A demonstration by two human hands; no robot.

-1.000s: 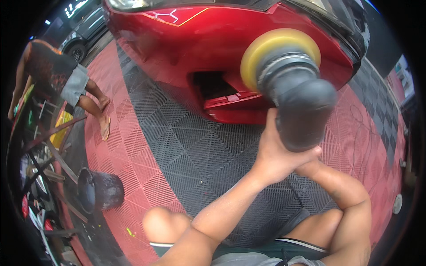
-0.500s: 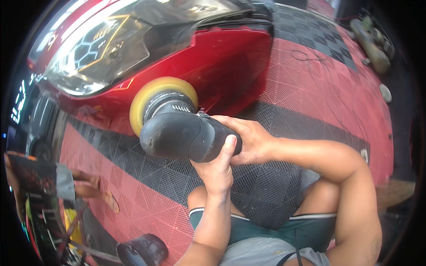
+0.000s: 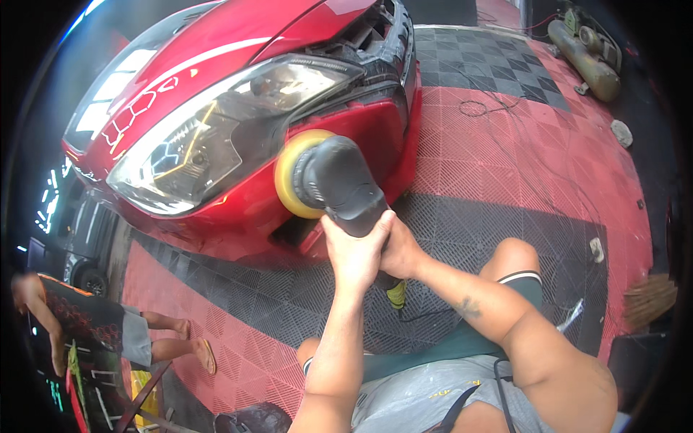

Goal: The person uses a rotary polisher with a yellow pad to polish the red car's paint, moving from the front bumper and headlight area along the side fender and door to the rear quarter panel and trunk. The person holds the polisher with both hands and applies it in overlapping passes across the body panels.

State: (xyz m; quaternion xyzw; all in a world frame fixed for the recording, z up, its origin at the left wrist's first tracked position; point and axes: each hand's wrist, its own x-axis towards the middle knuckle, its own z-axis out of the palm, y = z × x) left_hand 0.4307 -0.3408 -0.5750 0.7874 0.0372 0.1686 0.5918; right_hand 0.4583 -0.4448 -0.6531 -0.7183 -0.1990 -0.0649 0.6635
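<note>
Both hands (image 3: 352, 254) are being clamped, fingers gripping the polisher (image 3: 338, 177). Red bumper (image 3: 242, 216) is apparently being buffed, progress unclear tbh.

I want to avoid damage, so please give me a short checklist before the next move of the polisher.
1. Left hand on the polisher: ok, gripping its black body.
2. Right hand on the polisher: ok, close beside the left.
3. Yellow pad stopped: cannot tell from a still picture.
4. Cable away from the pad: ok, it lies on the floor below the hands.
5. Headlight taped over: not ok, no tape shows on it.
6. Co-worker clear of the polisher: ok, standing apart at the left.
</note>
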